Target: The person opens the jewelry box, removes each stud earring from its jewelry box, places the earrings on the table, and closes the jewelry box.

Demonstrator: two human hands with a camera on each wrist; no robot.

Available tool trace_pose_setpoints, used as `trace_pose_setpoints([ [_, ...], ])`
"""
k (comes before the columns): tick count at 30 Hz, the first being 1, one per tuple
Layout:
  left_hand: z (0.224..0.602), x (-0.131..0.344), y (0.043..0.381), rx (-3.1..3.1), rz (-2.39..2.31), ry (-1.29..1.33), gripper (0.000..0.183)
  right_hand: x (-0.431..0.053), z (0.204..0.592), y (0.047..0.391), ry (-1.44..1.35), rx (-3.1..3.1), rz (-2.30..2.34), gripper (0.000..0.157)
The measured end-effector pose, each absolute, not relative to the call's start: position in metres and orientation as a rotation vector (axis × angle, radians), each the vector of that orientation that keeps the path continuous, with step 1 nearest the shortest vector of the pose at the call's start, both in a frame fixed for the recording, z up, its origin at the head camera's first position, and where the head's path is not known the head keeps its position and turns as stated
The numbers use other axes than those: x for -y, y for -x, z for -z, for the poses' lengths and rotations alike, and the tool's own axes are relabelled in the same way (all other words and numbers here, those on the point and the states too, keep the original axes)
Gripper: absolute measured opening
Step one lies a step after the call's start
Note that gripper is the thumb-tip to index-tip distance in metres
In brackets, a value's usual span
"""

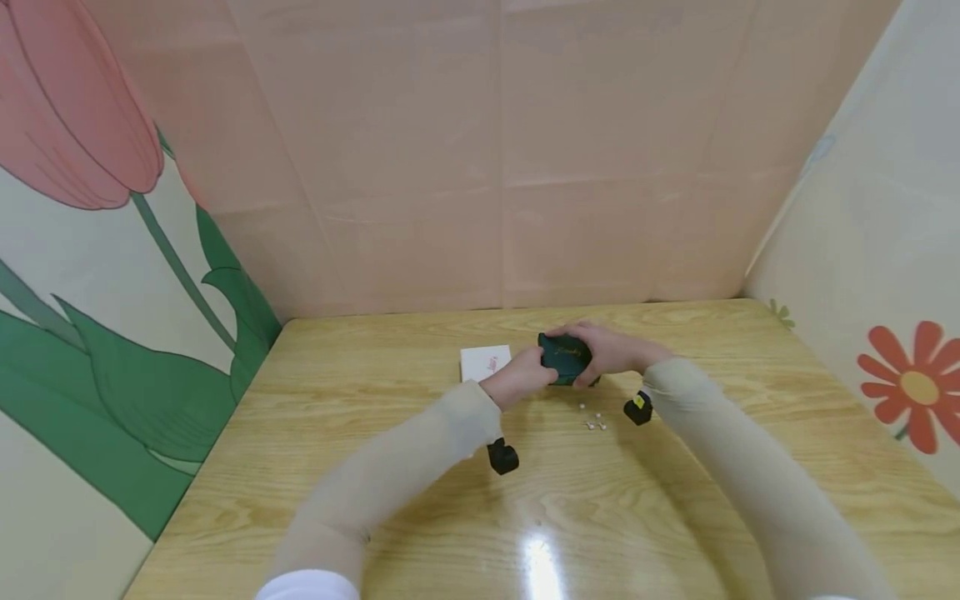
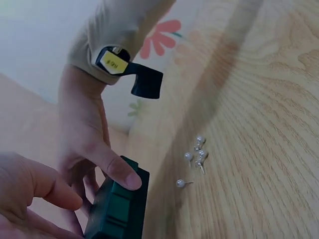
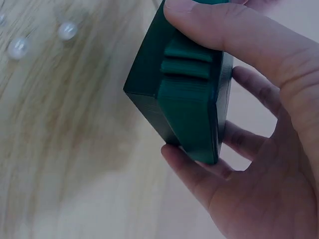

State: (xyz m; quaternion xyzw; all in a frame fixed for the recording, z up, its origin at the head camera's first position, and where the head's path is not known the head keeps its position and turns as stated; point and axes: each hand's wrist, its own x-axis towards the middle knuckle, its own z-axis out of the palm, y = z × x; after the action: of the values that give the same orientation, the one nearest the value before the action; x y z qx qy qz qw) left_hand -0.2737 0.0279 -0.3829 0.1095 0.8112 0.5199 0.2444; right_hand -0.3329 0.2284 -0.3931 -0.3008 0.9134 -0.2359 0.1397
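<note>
A dark green jewelry box with gold script on its face is held tilted above the far part of the table. My right hand grips its right side; in the right wrist view the thumb lies over the folded green band and fingers reach round the far side and under the end. My left hand holds the box's lower left corner, its fingers curled there. Several pearl stud earrings lie loose on the wood nearer than the box, touching neither hand.
A flat white box with pink script lies left of the green box, partly behind my left hand. Black wrist devices hang from both sleeves. A pink sheet backs the table, and painted panels flank it.
</note>
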Motion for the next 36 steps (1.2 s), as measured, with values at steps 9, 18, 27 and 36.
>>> trace_pose_setpoints([
  [9, 0.397, -0.038, 0.277, -2.288, -1.297, -0.270, 0.058, -0.228, 0.411, 0.340, 0.844, -2.559, 0.702, 0.094],
  [18, 0.400, -0.039, 0.275, -2.311, -1.197, -0.218, 0.052, -0.226, 0.416, 0.340, 0.855, -2.505, 0.737, 0.093],
  [27, 0.392, -0.036, 0.272, -2.356, -1.148, -0.235, 0.068, -0.224, 0.414, 0.342, 0.880, -2.545, 0.678, 0.101],
  [36, 0.354, 0.000, 0.257, -2.699, -1.037, -0.583, 0.049, -0.225, 0.388, 0.328, 0.854, -2.702, 0.866, 0.069],
])
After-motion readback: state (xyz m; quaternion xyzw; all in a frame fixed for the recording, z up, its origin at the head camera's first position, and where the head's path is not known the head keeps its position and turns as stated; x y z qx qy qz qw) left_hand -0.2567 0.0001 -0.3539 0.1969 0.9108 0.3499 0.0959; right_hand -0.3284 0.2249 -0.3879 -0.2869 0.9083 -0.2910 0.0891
